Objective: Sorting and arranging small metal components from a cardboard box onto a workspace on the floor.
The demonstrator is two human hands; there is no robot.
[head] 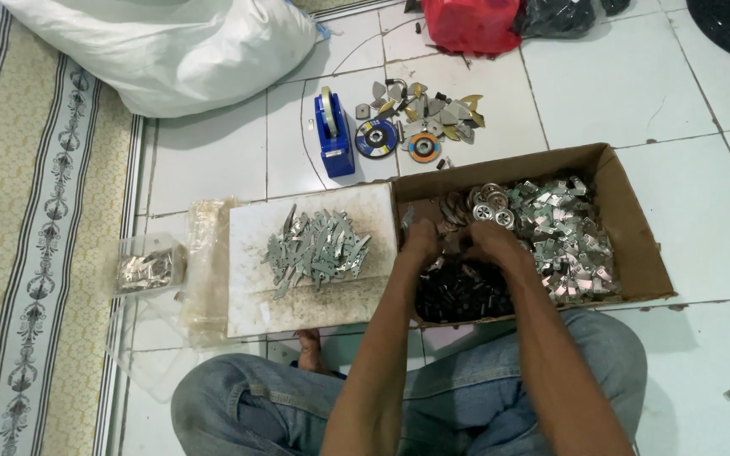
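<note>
White floor tiles point(703, 211) carry a cardboard box point(631, 228) at the right. Both hands, left hand point(420, 241) and right hand point(492, 245), are inside it on dark metal parts point(458, 291); whether each grip pinches something I cannot tell. Grey metal strips point(318, 249) lie on a white board point(251, 295) just left.

Open brown cardboard box point(627, 219) of metal parts at centre-right; clear plastic bag point(147, 268) at left.
</note>
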